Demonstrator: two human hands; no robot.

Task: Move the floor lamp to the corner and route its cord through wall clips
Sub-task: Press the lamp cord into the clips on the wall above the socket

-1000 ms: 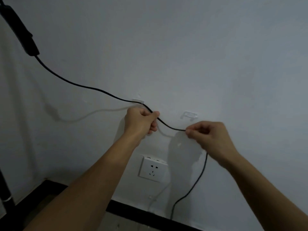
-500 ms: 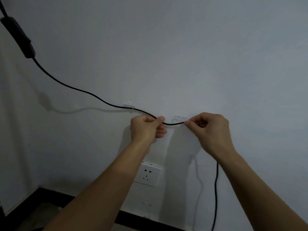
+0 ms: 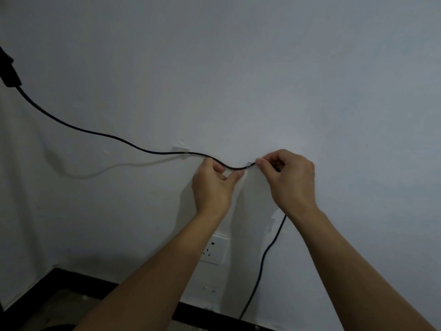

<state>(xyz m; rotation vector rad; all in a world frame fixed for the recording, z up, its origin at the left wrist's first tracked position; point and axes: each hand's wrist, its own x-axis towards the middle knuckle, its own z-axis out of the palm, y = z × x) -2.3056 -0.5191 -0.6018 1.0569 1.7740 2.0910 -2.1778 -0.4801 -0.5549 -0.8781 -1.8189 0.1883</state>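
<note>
A black lamp cord (image 3: 95,133) runs from an inline switch (image 3: 8,71) at the left edge, down across the white wall and through a clear wall clip (image 3: 180,151). My left hand (image 3: 212,187) pinches the cord just right of that clip. My right hand (image 3: 288,180) pinches it at a second clear clip (image 3: 249,165), which my fingers partly hide. The cord sags between my hands and passes through or against this clip. Below my right wrist the cord hangs down (image 3: 265,256) to the floor. The lamp itself is out of view.
A white wall socket (image 3: 214,250) sits below my hands, partly behind my left forearm. A small clear clip (image 3: 270,226) is on the wall under my right wrist, another (image 3: 210,288) near the black skirting (image 3: 71,277). The room corner is at the left.
Both hands rose and moved right along the cord. My right hand brought the cord up from below the second clip onto it. The slack between my hands shortened.
</note>
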